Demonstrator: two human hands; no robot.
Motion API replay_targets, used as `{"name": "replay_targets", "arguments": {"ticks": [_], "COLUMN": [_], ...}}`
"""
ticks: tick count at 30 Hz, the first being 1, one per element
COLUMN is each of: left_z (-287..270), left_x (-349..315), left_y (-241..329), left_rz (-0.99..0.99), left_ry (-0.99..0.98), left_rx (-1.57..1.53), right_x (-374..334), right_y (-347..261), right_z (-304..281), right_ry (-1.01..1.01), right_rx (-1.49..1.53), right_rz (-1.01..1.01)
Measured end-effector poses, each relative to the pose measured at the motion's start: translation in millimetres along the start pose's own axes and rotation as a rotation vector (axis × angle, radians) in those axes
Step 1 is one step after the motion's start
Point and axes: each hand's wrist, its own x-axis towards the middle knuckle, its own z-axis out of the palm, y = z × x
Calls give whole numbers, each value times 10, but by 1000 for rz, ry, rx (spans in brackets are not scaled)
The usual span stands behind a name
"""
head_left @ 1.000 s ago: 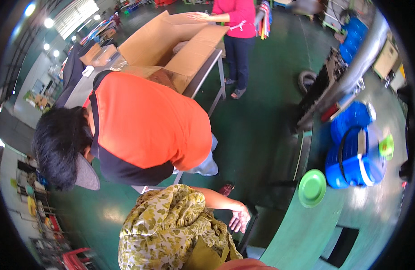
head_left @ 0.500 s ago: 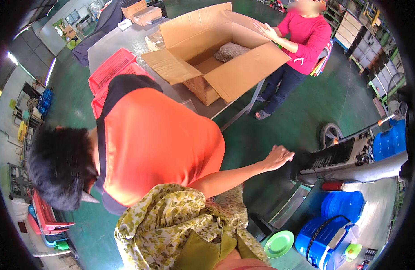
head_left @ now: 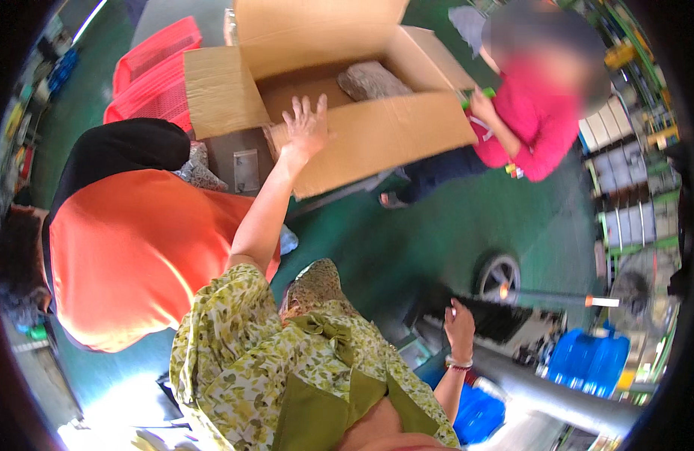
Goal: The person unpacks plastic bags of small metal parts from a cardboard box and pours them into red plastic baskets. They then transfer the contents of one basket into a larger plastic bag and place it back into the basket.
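Standing open on the worktop (head_left: 212,31), the cardboard box (head_left: 317,37) lies by the near edge, its near flap (head_left: 384,143) jutting past that edge. The person's left hand (head_left: 308,129) is spread wide at the flap's left corner, seemingly holding nothing; contact cannot be told. The right hand (head_left: 459,329), partly curled, hangs low, well apart from the worktop; no object shows in it. Pressure on the unsupported flap could crease it or tip the box, and the grey wrapped bundle (head_left: 371,81) inside might then slide. A knock is also possible, since the stooping co-worker in orange (head_left: 151,255) crowds the left forearm (head_left: 263,203) and blocks the near edge left of the box. Red baskets (head_left: 155,56) occupy the left side, a clear packet (head_left: 247,171) lies between; the co-worker in pink (head_left: 539,139) stands off the right end.
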Motion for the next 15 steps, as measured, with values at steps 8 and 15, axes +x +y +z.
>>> {"name": "replay_targets", "arguments": {"ticks": [8, 15], "left_z": [-196, 312], "left_x": [779, 647], "left_y": [-129, -174], "left_rz": [83, -48], "left_ry": [-685, -721], "left_rx": [-7, -120], "right_x": [2419, 3823], "right_y": [-1534, -1938], "right_z": [-688, -593], "right_ry": [245, 253], "right_rx": [269, 457], "right_rz": [-611, -792]}}
